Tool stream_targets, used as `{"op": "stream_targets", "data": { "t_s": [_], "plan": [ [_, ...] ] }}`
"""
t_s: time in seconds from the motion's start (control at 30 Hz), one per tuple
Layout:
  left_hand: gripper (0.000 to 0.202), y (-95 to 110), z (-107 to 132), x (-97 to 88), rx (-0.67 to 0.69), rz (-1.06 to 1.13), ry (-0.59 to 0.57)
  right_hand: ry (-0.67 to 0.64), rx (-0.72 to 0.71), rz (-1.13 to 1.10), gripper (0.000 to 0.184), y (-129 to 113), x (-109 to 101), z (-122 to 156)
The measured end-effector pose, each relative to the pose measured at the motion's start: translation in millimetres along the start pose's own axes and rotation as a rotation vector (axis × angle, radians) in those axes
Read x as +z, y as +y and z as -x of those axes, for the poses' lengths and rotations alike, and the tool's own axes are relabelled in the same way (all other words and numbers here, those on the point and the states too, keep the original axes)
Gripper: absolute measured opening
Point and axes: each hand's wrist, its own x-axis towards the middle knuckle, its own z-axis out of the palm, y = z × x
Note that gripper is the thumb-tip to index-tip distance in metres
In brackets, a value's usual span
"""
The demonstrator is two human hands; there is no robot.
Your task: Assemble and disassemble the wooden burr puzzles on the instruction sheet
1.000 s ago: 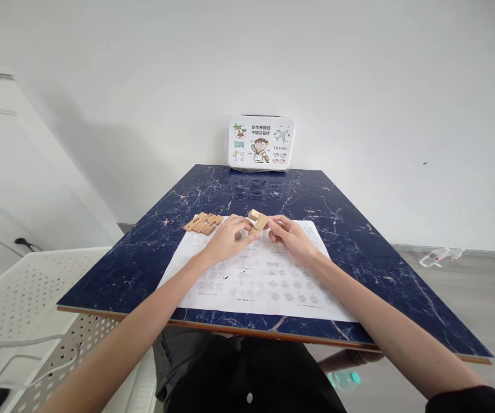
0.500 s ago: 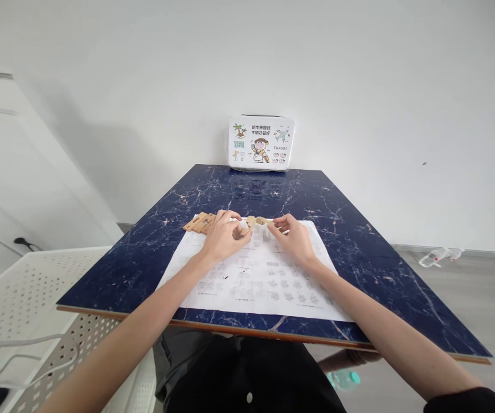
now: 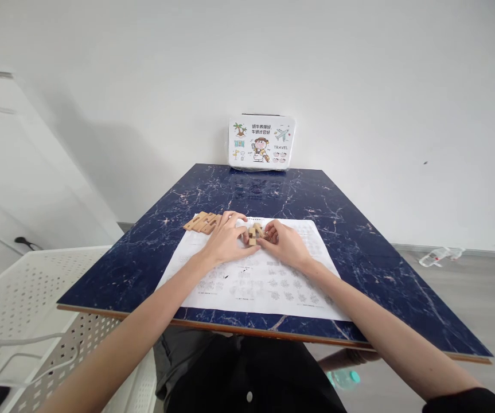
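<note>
Between my fingertips, over the upper part of a printed paper sheet (image 3: 247, 292), is a small cluster of notched wooden puzzle blocks (image 3: 253, 234). My left hand (image 3: 225, 240) grips the cluster from the left, thumb at its near side. From the right, my right hand (image 3: 285, 244) closes its thumb and fingers on the same blocks. Fingers hide part of the cluster, so how the blocks fit together is unclear. Several more notched wooden blocks (image 3: 199, 221) lie side by side at the sheet's upper left corner, just beyond my left hand.
The sheet lies on a dark blue marbled table (image 3: 178, 201). A white case with cartoon prints (image 3: 261, 142) stands at the far edge against the wall. To the left is a white perforated surface (image 3: 36, 281) with a cable. Plastic bottles (image 3: 439, 256) lie on the floor at right.
My right hand has moved left and nearer, bringing its block against those in my left hand. The blocks, apart earlier, now sit together in a compact cluster.
</note>
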Motion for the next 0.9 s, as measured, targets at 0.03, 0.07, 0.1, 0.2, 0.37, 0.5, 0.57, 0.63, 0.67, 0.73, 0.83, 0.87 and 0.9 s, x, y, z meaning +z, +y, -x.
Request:
{"op": "stream_targets", "data": {
  "t_s": [0.03, 0.07, 0.1, 0.2, 0.37, 0.5, 0.57, 0.63, 0.67, 0.73, 0.83, 0.87, 0.9],
  "plan": [
    [0.038, 0, 0, 0.0, 0.003, -0.004, -0.006, -0.010, -0.009, 0.000, 0.025, 0, 0, 0],
    [0.038, -1, 0, 0.1, 0.003, -0.010, -0.006, -0.016, -0.017, -0.001, 0.024, 1, 0, 0],
    [0.038, -1, 0, 0.3, -0.002, -0.018, -0.004, -0.021, -0.024, -0.002, 0.024, 1, 0, 0],
    [0.042, -5, -1, 2.0, -0.043, -0.047, 0.001, -0.035, -0.061, -0.004, 0.020, 3, 0, 0],
    [0.067, -13, 0, 7.9, -0.123, -0.026, -0.002, -0.100, -0.172, -0.027, 0.014, 5, 0, -1],
    [0.074, -16, 2, 9.9, -0.130, 0.001, -0.025, -0.144, -0.253, -0.057, 0.023, 5, -1, -1],
    [0.069, -16, 2, 9.2, -0.102, 0.009, -0.056, -0.172, -0.274, -0.086, 0.030, 4, -1, 0],
    [0.061, -14, 2, 8.2, -0.083, 0.016, -0.097, -0.196, -0.283, -0.111, 0.035, 2, -1, 1],
    [0.057, -13, 2, 7.7, -0.081, 0.017, -0.114, -0.202, -0.285, -0.120, 0.037, 2, -1, 1],
    [0.050, -12, 2, 7.1, -0.088, 0.006, -0.133, -0.198, -0.282, -0.136, 0.039, 1, 0, 2],
    [0.038, -12, 2, 7.1, -0.100, -0.034, -0.124, -0.176, -0.258, -0.169, 0.036, 0, 0, 2],
    [0.035, -12, 2, 7.4, -0.100, -0.051, -0.114, -0.169, -0.250, -0.174, 0.034, 0, 1, 2],
    [0.032, -13, 2, 7.7, -0.098, -0.069, -0.103, -0.163, -0.246, -0.174, 0.033, 0, 1, 2]
  ]
}}
